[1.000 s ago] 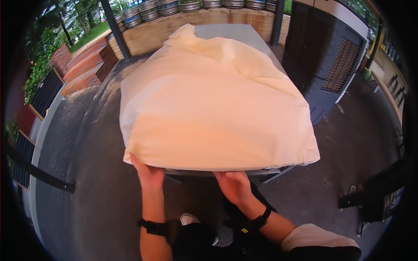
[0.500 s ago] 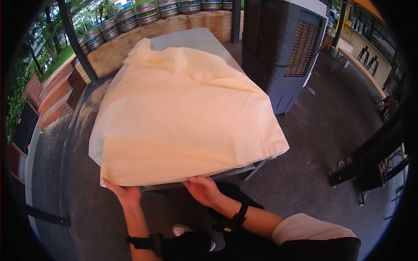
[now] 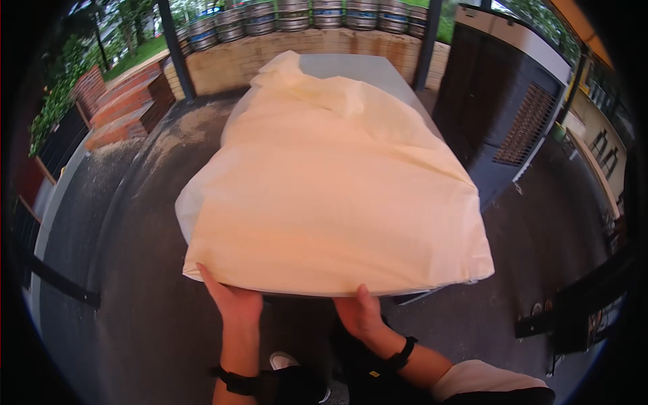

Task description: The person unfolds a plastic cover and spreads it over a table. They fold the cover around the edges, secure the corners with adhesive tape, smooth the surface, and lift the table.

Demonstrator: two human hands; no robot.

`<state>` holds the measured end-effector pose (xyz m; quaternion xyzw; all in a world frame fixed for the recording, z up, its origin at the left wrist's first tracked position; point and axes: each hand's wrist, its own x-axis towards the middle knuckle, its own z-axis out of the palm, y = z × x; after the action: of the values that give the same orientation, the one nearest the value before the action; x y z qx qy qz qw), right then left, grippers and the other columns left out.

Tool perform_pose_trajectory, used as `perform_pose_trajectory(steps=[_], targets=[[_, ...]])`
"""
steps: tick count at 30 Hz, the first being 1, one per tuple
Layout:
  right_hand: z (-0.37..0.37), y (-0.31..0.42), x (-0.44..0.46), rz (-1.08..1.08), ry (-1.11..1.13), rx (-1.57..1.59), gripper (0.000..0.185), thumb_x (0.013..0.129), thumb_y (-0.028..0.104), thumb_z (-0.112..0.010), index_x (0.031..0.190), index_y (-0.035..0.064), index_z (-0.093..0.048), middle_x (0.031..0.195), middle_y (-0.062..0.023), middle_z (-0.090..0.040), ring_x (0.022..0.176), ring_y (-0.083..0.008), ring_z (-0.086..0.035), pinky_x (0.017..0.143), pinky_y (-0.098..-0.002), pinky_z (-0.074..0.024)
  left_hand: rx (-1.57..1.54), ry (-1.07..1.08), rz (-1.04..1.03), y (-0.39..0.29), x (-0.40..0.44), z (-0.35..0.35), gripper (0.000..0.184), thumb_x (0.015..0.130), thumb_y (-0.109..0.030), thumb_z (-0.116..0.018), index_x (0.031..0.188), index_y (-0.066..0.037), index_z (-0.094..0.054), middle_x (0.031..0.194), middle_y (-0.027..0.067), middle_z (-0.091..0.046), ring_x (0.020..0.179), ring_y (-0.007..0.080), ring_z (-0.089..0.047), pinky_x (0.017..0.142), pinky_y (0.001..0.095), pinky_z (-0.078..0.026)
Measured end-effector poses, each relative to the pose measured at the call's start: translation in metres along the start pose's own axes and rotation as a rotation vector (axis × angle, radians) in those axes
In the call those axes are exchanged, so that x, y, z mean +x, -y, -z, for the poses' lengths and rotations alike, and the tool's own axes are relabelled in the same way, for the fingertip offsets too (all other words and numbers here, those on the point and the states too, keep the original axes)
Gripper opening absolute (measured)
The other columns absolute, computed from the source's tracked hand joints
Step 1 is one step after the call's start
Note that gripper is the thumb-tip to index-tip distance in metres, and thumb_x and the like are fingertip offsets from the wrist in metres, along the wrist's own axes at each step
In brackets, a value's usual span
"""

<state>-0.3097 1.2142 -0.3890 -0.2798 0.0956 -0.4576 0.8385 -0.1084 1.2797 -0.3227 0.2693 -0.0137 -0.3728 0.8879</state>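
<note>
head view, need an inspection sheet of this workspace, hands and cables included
surface: pale grey tabletop shows at the far end
job's things: cream cloth over most of it, rumpled toward the far end
clutter: nothing seen on the cloth
hands: left hand at the cloth's near left corner, right hand at its near edge, fingers mostly hidden
cables: nothing seen
surroundings: metal kegs along a low wall, brick steps at left, grilled unit at right
</note>
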Motion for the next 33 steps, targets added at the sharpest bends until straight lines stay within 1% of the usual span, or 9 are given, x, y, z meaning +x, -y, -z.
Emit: perform_pose_trajectory(steps=[4, 12, 20, 22, 23, 26, 27, 32, 33], targets=[[-0.005, 0.000, -0.002, 0.022, -0.150, -0.055, 0.077, 0.088, 0.051, -0.064, 0.147, 0.0110, -0.036, 0.149, -0.0056, -0.042, 0.141, -0.0268, -0.034, 0.118, -0.0481, -0.0208, -0.076, -0.067, -0.021, 0.007, -0.004, -0.015, 0.066, 0.100, -0.061, -0.036, 0.148, -0.015, -0.036, 0.147, 0.0031, -0.043, 0.134, 0.0244, -0.041, 0.110, 0.0425, -0.034], [-0.072, 0.030, 0.011, -0.189, -0.456, -0.004, 0.068, 0.080, 0.035, -0.065, 0.141, 0.0112, -0.045, 0.143, -0.0057, -0.049, 0.134, -0.0259, -0.043, 0.113, -0.0434, -0.0301, -0.226, -0.180, 0.160, 0.001, -0.007, -0.007, 0.070, 0.099, -0.063, -0.032, 0.152, -0.016, -0.030, 0.151, 0.0029, -0.040, 0.136, 0.0246, -0.039, 0.113, 0.0420, -0.032], [-0.112, 0.065, 0.018, -0.518, -0.819, 0.112, 0.061, 0.089, 0.028, -0.057, 0.145, 0.0078, -0.040, 0.146, -0.0107, -0.046, 0.135, -0.0266, -0.042, 0.113, -0.0475, -0.0324, -0.131, -0.322, 0.595, -0.016, -0.023, 0.011, 0.069, 0.099, -0.055, -0.047, 0.151, -0.014, -0.028, 0.150, 0.0051, -0.040, 0.138, 0.0274, -0.039, 0.112, 0.0451, -0.034], [-0.154, 0.070, 0.028, -0.784, -0.812, 0.026, 0.054, 0.094, 0.028, -0.055, 0.142, 0.0054, -0.044, 0.141, -0.0125, -0.052, 0.130, -0.0274, -0.049, 0.110, -0.0463, -0.0378, -0.033, -0.359, 0.728, -0.043, -0.017, -0.002, 0.066, 0.100, -0.048, -0.050, 0.151, -0.012, -0.028, 0.150, 0.0076, -0.040, 0.137, 0.0282, -0.040, 0.110, 0.0442, -0.038], [-0.171, 0.071, 0.032, -0.918, -0.803, -0.016, 0.051, 0.097, 0.028, -0.054, 0.141, 0.0042, -0.045, 0.138, -0.0134, -0.055, 0.127, -0.0278, -0.052, 0.108, -0.0457, -0.0405, 0.096, -0.441, 0.798, -0.064, -0.013, -0.012, 0.057, 0.101, -0.040, -0.054, 0.144, -0.007, -0.039, 0.144, 0.0108, -0.047, 0.132, 0.0277, -0.047, 0.105, 0.0421, -0.043], [-0.192, 0.063, 0.043, -1.524, -0.409, -0.503, 0.044, 0.099, 0.033, -0.056, 0.132, 0.0033, -0.057, 0.124, -0.0131, -0.065, 0.114, -0.0254, -0.063, 0.099, -0.0393, -0.0498, 0.391, -0.174, 1.037, -0.121, -0.009, 0.035, 0.046, 0.101, -0.033, -0.054, 0.136, -0.004, -0.050, 0.130, 0.0120, -0.060, 0.120, 0.0261, -0.058, 0.101, 0.0396, -0.046], [-0.219, 0.053, 0.065, -1.567, -0.271, -0.746, 0.039, 0.098, 0.034, -0.059, 0.120, 0.0016, -0.065, 0.107, -0.0116, -0.072, 0.095, -0.0208, -0.070, 0.086, -0.0322, -0.0560, 0.523, -0.224, 1.055, -0.148, -0.006, 0.047, 0.041, 0.100, -0.031, -0.055, 0.130, -0.004, -0.054, 0.123, 0.0116, -0.063, 0.115, 0.0245, -0.061, 0.099, 0.0380, -0.048], [-0.242, 0.022, 0.121, -1.389, -0.166, -0.945, 0.033, 0.098, 0.031, -0.059, 0.109, 0.0017, -0.069, 0.088, -0.0094, -0.073, 0.080, -0.0152, -0.071, 0.071, -0.0285, -0.0573, 0.670, -0.759, 1.052, -0.301, -0.038, 0.199, 0.029, 0.092, -0.021, -0.065, 0.114, -0.003, -0.062, 0.109, 0.0137, -0.068, 0.106, 0.0225, -0.065, 0.087, 0.0389, -0.053], [-0.253, 0.017, 0.144, -1.363, -0.166, -0.966, 0.032, 0.098, 0.031, -0.059, 0.108, 0.0022, -0.070, 0.086, -0.0088, -0.073, 0.078, -0.0148, -0.071, 0.070, -0.0284, -0.0573, 0.804, -0.740, 1.043, -0.346, -0.026, 0.187, 0.035, 0.094, -0.026, -0.061, 0.119, -0.002, -0.058, 0.101, 0.0130, -0.066, 0.094, 0.0223, -0.065, 0.075, 0.0361, -0.054]])
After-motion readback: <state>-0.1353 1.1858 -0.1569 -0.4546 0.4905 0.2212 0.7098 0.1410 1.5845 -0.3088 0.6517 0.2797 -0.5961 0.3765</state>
